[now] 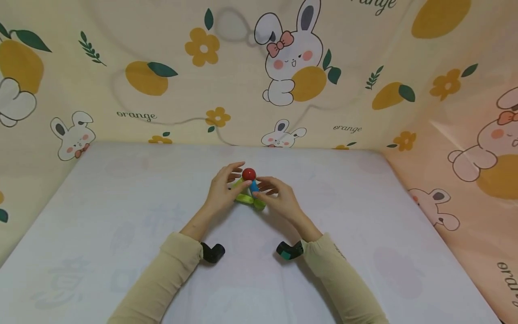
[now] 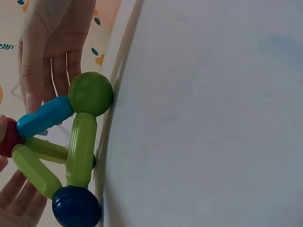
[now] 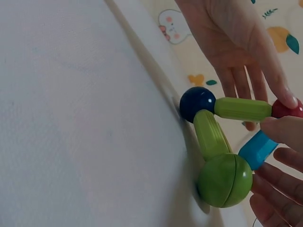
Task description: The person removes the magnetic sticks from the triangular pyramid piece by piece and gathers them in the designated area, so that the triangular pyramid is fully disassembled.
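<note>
Pinching loosely, left hand (image 1: 220, 186) on red ball (image 1: 248, 174), right hand (image 1: 283, 198) on blue stick (image 1: 254, 188); we see green sticks (image 1: 244, 199) below ball, rabbit-print backdrop (image 1: 243, 96) behind it.

Dark script lettering reading "orange" (image 1: 136, 116) stands on the left of a cream printed backdrop (image 1: 243, 96), with a second "orange" (image 1: 347, 128) to the right. At the top edge, cropped lettering (image 1: 374, 4) shows "range," while a partial word (image 1: 507, 279) on the peach side panel (image 1: 457, 153) runs out of frame after "oran."
</note>
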`<state>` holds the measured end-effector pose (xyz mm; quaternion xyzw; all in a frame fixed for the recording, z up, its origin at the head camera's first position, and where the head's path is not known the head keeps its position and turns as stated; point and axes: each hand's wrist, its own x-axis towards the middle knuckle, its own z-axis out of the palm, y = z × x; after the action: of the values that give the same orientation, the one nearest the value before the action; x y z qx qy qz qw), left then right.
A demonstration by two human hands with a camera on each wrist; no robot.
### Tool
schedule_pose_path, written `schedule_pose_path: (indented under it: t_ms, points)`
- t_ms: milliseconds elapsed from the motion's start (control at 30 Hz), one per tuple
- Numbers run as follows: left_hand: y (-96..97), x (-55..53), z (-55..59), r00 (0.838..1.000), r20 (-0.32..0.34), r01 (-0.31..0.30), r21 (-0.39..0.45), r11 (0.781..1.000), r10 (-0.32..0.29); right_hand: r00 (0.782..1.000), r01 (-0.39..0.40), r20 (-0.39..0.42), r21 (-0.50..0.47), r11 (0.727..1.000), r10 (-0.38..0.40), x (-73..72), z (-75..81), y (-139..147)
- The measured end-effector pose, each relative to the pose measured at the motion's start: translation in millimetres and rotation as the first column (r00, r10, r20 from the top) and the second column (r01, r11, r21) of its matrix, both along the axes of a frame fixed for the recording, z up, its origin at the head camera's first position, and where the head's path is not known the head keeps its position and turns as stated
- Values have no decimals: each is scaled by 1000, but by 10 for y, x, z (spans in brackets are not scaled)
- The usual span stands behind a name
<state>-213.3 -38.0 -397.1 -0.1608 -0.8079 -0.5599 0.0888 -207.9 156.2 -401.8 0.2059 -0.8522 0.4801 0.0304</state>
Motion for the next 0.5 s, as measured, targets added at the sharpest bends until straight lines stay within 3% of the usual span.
schedule_pose_path:
  t_ms: [233, 500]
  points:
    - [38, 4, 34, 1000, 7, 22, -22, 1000, -22, 1000, -15, -10, -6, 1000, 15, -10, -25, -44]
    - [0, 14, 23, 998, -45, 29, -72, 997, -33, 1000, 7, -21, 31, 999, -6, -17, -35, -114]
